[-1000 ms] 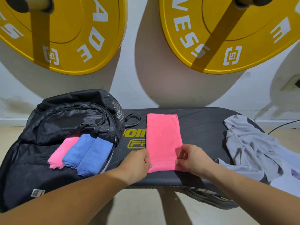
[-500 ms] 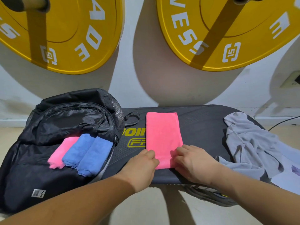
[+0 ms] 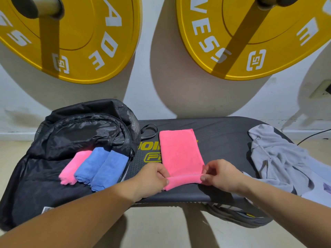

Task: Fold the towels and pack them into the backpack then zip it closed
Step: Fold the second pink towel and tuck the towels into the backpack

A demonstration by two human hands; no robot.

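Observation:
A pink towel (image 3: pixel 180 154), folded into a long strip, lies on the black bench (image 3: pixel 223 138). Its near end is turned over into a small roll. My left hand (image 3: pixel 152 178) pinches the left end of that roll and my right hand (image 3: pixel 219 174) pinches the right end. To the left lies the open black backpack (image 3: pixel 75 135). In its opening lie three rolled towels: a pink one (image 3: pixel 74 168) and two blue ones (image 3: pixel 93 165) (image 3: pixel 109 170).
A crumpled grey garment (image 3: pixel 279 158) lies on the bench's right end. Two yellow weight plates (image 3: pixel 71 36) (image 3: pixel 250 33) hang against the white wall behind. A black cable (image 3: pixel 315 134) runs along the floor at the right. Beige floor lies below the bench.
My hands first pressed on the pink towel's near end, then lifted it and turned it over into a small roll. The camera has shifted slightly.

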